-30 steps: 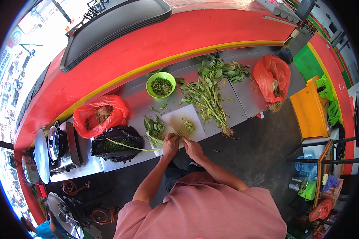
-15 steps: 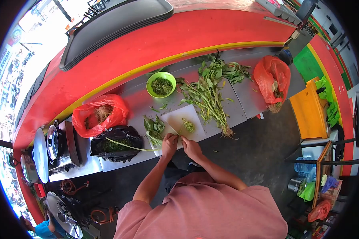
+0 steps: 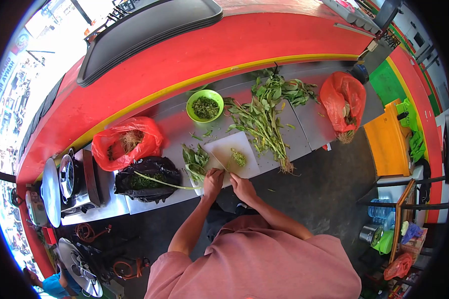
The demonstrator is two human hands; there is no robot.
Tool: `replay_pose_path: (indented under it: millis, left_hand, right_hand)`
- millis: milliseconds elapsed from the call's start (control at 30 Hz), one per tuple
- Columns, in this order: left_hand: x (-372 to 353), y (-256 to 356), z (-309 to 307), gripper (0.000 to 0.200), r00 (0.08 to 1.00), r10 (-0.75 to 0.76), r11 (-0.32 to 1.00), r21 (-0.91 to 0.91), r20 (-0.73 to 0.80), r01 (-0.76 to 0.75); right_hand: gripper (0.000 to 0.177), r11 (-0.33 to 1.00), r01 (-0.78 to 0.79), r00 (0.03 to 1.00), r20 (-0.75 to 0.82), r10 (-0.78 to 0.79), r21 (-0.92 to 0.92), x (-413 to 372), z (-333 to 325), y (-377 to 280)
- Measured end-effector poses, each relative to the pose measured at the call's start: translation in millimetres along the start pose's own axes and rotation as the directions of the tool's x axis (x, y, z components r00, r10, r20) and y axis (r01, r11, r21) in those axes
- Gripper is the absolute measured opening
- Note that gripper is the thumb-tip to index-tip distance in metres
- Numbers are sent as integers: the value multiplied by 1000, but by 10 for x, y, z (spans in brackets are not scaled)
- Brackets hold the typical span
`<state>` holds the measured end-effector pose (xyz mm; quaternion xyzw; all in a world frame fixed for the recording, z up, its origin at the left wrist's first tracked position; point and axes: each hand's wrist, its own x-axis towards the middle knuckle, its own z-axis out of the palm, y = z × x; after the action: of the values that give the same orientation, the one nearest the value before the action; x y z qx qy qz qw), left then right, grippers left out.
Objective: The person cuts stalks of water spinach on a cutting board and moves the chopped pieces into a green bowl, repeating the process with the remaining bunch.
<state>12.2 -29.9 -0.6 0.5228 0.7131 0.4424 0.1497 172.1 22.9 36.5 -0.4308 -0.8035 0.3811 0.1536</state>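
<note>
On the metal counter, a white cutting board carries a small heap of chopped green stems. My right hand is closed on a knife, whose thin blade slants up and left across the board. Beside it, my left hand is closed round a long pale green stalk that sticks out far to the left. The stalk's end near the knife is hidden by my fingers. Loose leaves lie at the board's left edge. A green bowl behind the board holds chopped greens.
Leafy stalks with roots lie right of the board, and a red bag stands beyond them. Leftward are another red bag, a black bag with greens inside, and a stove. A red wall runs behind.
The view has shifted slightly. My hands stay close together at the board's near edge, still gripping the knife and the stalk; little else differs.
</note>
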Motion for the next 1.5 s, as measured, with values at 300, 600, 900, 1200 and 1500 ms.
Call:
replay_pose_path:
  millis: [300,600,900,1200,1500]
  left_hand:
    - [-14,-20,-4,13,999,53,998,27,5,-53]
    - [-13,66,-61,16,998,56,997,59,26,-58]
    - [2,-3,-51,13,997,67,996,52,33,-69]
    - [10,20,-23,11,999,33,999,20,-24,-32]
    - [-14,26,2,11,1000,10,999,45,-28,-9]
  right_hand:
    - [35,998,1,1000,6,-1,-58,105,55,3]
    - [35,994,13,1000,22,-11,-106,61,62,54]
    - [36,997,-38,999,30,40,-72,-45,51,45]
    - [34,999,-14,1000,18,15,-46,-19,2,-39]
    - [34,989,64,998,-10,-66,-136,95,73,22]
